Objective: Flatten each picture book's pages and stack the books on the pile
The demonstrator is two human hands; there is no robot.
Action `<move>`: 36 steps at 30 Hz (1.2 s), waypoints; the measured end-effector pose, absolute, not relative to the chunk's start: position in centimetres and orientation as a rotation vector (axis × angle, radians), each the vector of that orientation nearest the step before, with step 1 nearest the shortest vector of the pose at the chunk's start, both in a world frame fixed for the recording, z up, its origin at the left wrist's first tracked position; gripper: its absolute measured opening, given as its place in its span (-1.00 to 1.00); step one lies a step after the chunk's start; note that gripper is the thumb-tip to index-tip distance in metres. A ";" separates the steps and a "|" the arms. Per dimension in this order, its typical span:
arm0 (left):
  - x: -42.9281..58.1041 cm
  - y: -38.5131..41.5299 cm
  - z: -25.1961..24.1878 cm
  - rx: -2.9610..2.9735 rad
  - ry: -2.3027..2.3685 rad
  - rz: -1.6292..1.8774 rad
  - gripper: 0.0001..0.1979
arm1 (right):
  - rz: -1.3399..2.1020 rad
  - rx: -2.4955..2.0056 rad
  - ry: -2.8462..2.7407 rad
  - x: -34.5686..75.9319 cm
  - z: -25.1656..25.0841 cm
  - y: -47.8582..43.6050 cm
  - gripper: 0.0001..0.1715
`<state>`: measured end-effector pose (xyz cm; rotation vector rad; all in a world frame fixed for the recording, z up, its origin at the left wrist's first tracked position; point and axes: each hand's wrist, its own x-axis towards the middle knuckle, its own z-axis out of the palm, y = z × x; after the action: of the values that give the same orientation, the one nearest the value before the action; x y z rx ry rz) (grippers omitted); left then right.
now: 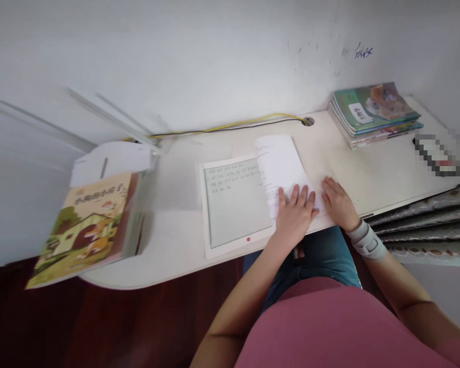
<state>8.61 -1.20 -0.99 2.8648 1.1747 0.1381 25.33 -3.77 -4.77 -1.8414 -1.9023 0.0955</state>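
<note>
Pink shirt (322, 327) behind, left hand (295, 217) and right hand (339, 203) spread their grips flat on printed paper (279, 168); book (88, 230) reads 小狗的小房子.

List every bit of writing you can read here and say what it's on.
Picture book cover: "小狗的小房子"
Paper sheet: printed lines, too small to read
Tablet screen: rows of text, too small to read
White label on the top book: too blurred to read
Blue scribble on the wall: unreadable
</note>
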 end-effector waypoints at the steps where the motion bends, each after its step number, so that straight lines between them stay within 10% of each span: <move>1: 8.8 -1.2 -0.9 2.871 1.159 0.127 -0.51 | 0.095 -1.834 -1.894 25.4 -4.9 -3.8 -0.48; 20: 8.4 2.5 3.4 2.908 0.614 -0.180 -0.57 | -0.162 -1.952 -2.026 24.3 -4.3 -4.0 -0.54; 36: 11.1 10.1 2.1 2.761 1.232 -0.523 -0.34 | -0.216 -1.935 -2.037 24.5 -4.3 -4.2 -0.55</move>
<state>11.09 10.15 2.12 2.7609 1.2325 -0.5234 24.54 -4.22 -4.30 -1.9346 -2.0374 -0.2164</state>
